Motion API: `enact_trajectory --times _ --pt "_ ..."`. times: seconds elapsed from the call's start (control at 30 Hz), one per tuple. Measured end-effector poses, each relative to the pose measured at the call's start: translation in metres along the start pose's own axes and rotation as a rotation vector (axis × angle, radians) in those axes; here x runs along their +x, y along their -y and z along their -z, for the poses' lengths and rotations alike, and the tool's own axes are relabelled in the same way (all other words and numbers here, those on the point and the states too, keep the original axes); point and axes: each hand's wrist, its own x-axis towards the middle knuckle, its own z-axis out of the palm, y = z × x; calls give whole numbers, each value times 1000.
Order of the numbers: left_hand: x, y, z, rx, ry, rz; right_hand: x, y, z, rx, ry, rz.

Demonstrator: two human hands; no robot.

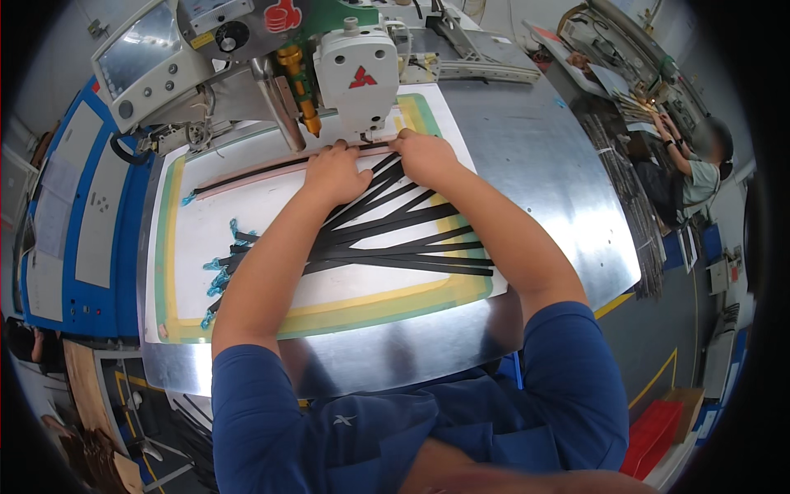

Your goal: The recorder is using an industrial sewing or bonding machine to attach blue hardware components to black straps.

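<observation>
A long black strap (262,171) with a blue tie at its left end lies in a pink slotted guide (224,192), just under the sewing machine head (355,78). My left hand (336,173) bends its fingers over the strap and guide, left of the needle area. At the right end of the guide, my right hand (424,159) grips the strap with its fingers together; the fingertips are partly hidden. Below both hands a fanned pile of black straps (387,235) lies on the white sheet (202,272), some with blue ties (216,280) at their left ends.
Yellow and green tape (395,306) borders the sheet on the metal table (543,173). A brass-coloured cylinder (300,90) hangs left of the machine head. A control screen (140,53) stands at the upper left. Another person (699,165) works at the far right, beside a bundle of dark strips (629,206).
</observation>
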Motion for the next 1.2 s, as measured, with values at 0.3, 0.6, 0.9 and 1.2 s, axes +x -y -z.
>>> enact_trajectory --times 0.3,0.6,0.9,1.2 --pt "-7 -3 2 24 -19 34 -5 0 -11 36 -30 -10" --pt "-3 -9 -1 17 -35 23 -7 3 -20 76 -79 31" --pt "-26 18 4 22 -14 10 0 13 -16 -7 -3 95" --pt "-77 154 42 173 111 314 5 18 6 -61 118 22"
